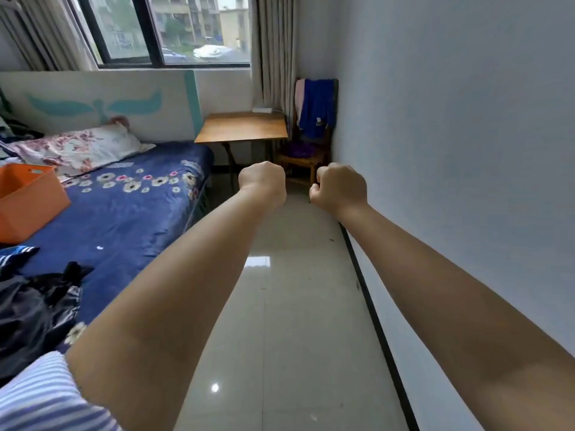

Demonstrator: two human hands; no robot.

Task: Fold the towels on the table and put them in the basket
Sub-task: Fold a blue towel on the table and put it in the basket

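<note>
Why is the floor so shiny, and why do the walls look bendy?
Head view: window daylight bounces off the glossy floor, making bright glare spots; the wide-angle lens curves the wall and stretches the arms, so both hands, left and right, look small.

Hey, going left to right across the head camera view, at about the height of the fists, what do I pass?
Orange basket on the bed → flowered blue bedspread → left hand, a closed fist → right hand, also a fist → white wall.
</note>
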